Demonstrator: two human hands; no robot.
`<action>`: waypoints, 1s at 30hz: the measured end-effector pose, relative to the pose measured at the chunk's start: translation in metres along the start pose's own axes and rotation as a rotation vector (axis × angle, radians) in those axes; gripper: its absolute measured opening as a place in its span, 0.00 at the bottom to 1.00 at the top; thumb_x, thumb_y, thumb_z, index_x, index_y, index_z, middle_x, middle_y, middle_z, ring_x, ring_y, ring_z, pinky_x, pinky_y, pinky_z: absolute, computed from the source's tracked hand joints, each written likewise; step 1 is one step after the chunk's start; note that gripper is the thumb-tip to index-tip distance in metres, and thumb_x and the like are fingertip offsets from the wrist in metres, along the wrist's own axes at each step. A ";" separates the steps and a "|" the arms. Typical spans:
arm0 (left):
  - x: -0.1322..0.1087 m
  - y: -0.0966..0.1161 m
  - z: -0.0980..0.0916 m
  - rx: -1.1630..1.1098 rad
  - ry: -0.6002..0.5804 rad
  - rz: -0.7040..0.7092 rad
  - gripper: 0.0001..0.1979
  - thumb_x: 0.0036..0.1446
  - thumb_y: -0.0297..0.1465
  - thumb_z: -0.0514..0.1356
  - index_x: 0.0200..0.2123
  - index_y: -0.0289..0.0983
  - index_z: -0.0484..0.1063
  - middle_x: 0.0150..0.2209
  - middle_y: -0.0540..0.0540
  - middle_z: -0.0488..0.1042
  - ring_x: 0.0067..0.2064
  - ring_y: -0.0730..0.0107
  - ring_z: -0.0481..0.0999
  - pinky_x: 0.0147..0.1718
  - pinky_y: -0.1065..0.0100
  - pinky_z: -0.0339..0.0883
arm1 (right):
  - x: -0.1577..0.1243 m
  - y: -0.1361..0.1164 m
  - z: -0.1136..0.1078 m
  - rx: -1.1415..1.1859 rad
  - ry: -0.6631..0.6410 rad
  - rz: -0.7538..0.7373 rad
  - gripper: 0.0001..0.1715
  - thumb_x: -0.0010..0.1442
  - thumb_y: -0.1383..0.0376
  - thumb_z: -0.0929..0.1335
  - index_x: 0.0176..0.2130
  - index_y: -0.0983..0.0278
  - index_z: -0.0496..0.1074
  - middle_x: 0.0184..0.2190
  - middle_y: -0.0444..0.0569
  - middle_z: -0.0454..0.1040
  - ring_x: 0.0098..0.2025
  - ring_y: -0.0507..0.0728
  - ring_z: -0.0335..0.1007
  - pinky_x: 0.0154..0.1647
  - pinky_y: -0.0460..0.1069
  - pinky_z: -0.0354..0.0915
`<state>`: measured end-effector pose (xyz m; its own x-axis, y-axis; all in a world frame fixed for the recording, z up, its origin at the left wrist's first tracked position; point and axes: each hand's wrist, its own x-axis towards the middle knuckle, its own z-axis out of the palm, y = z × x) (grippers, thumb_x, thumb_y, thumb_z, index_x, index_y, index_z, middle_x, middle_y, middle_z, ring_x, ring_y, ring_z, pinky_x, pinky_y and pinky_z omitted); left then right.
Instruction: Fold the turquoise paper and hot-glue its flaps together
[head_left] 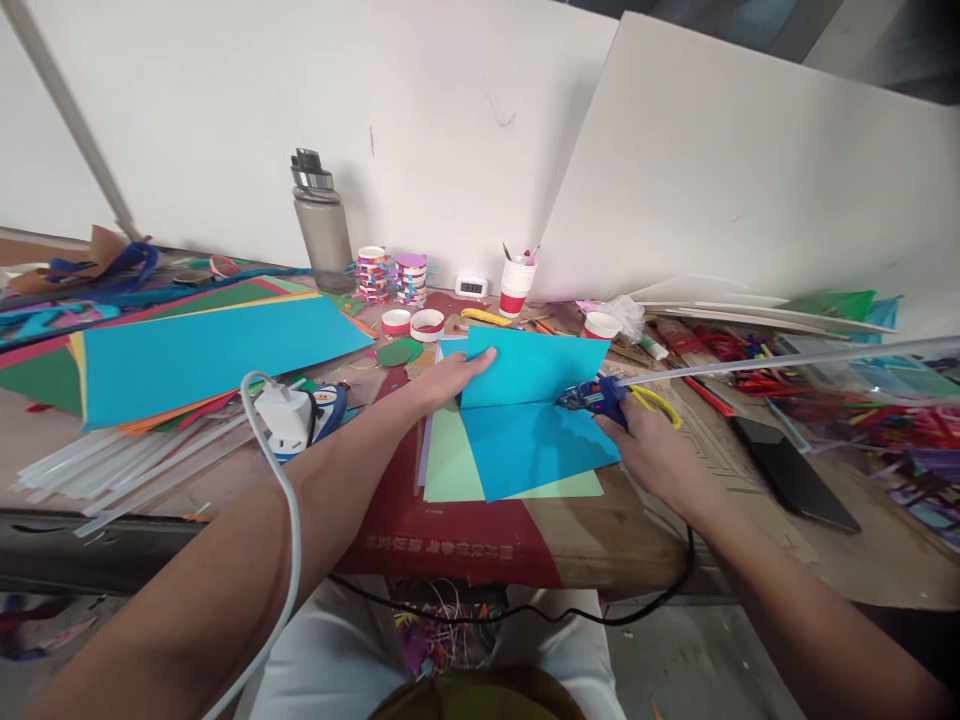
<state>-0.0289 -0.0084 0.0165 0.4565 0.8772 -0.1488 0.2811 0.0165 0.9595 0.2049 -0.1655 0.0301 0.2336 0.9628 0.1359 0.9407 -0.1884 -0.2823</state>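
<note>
My left hand [459, 378] grips the left edge of a folded blue paper sheet [536, 450] and keeps its upper flap raised. In my right hand [651, 440] is a blue glue gun [600, 398], its nozzle at the fold of the sheet. A long clear glue stick [750, 366] runs out of the gun's back toward the right. Under the blue sheet lies pale green paper [450, 475]. Yellow-handled scissors [660, 402] show just behind my right hand.
A stack of coloured paper [217, 350], glue sticks [90, 475] and a power strip [326, 415] with a white plug lie left. A bottle [322, 225] and paper cups [517, 285] stand behind. A phone [791, 475] lies right. A black cord [555, 615] hangs along the table's front.
</note>
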 end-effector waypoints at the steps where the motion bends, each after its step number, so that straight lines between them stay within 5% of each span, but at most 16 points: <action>1: 0.000 0.000 0.000 -0.001 -0.004 -0.001 0.36 0.44 0.58 0.61 0.52 0.42 0.73 0.53 0.42 0.74 0.56 0.47 0.71 0.51 0.59 0.68 | -0.001 -0.005 0.001 0.011 -0.015 -0.021 0.17 0.65 0.58 0.59 0.47 0.65 0.67 0.40 0.57 0.76 0.41 0.63 0.72 0.36 0.51 0.61; 8: -0.003 0.000 0.002 -0.014 0.008 0.019 0.35 0.45 0.58 0.60 0.51 0.41 0.73 0.50 0.42 0.76 0.55 0.47 0.72 0.50 0.58 0.68 | -0.009 -0.044 0.002 0.188 -0.170 -0.081 0.16 0.66 0.58 0.60 0.47 0.64 0.68 0.38 0.53 0.76 0.39 0.59 0.72 0.33 0.48 0.60; 17: 0.002 -0.006 -0.001 0.061 0.066 0.020 0.34 0.43 0.58 0.62 0.45 0.38 0.75 0.47 0.40 0.78 0.55 0.44 0.71 0.50 0.58 0.66 | -0.008 -0.077 0.013 0.203 -0.168 -0.178 0.19 0.66 0.62 0.60 0.53 0.68 0.66 0.45 0.58 0.75 0.47 0.61 0.71 0.38 0.49 0.60; 25: -0.003 0.000 0.000 0.009 0.043 0.026 0.34 0.43 0.58 0.61 0.46 0.39 0.75 0.49 0.40 0.77 0.57 0.43 0.69 0.51 0.57 0.65 | -0.009 -0.055 0.005 0.061 -0.116 -0.087 0.19 0.67 0.61 0.59 0.52 0.69 0.66 0.43 0.59 0.76 0.45 0.64 0.71 0.36 0.50 0.60; 30: -0.002 0.000 -0.001 0.108 0.136 -0.006 0.34 0.42 0.58 0.61 0.45 0.40 0.74 0.53 0.39 0.74 0.60 0.43 0.65 0.54 0.57 0.61 | -0.012 -0.052 0.003 0.061 -0.107 -0.069 0.19 0.66 0.61 0.60 0.52 0.68 0.66 0.43 0.59 0.76 0.44 0.64 0.72 0.36 0.50 0.60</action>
<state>-0.0302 -0.0094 0.0170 0.3377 0.9344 -0.1139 0.3756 -0.0228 0.9265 0.1525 -0.1663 0.0399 0.1386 0.9888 0.0560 0.9362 -0.1124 -0.3331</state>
